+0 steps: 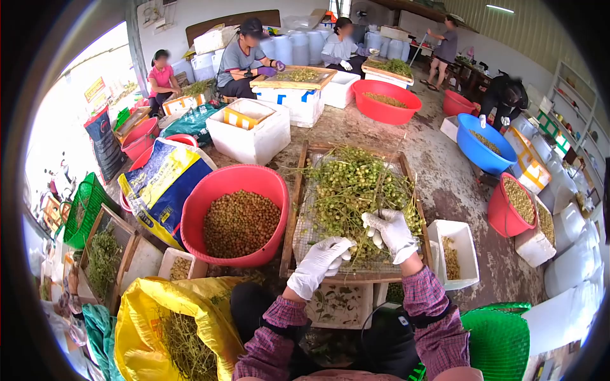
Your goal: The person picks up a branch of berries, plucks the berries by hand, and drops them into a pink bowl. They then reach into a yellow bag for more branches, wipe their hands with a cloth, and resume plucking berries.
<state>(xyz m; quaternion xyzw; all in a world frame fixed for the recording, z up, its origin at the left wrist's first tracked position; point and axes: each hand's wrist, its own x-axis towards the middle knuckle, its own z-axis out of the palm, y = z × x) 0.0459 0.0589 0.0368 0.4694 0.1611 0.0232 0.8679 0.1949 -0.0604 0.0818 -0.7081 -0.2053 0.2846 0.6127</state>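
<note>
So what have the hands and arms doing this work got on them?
The left hand and right hand each wear a plain white, close-fitting glove, slightly wrinkled, with separate fingers. The purple-pink checked sleeves look loose and gathered, stopping short of the gloves. A dark band circles each forearm over the cloth.

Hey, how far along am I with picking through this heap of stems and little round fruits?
Partway, it seems. Done: loose fruits lie in the red tub, and stems are in the yellow bag. In hand: your left hand and right hand are working at the heap's near edge; their exact grip is unclear. Left: the heap, with many fruits among its stems, covers much of the mesh screen.
</note>
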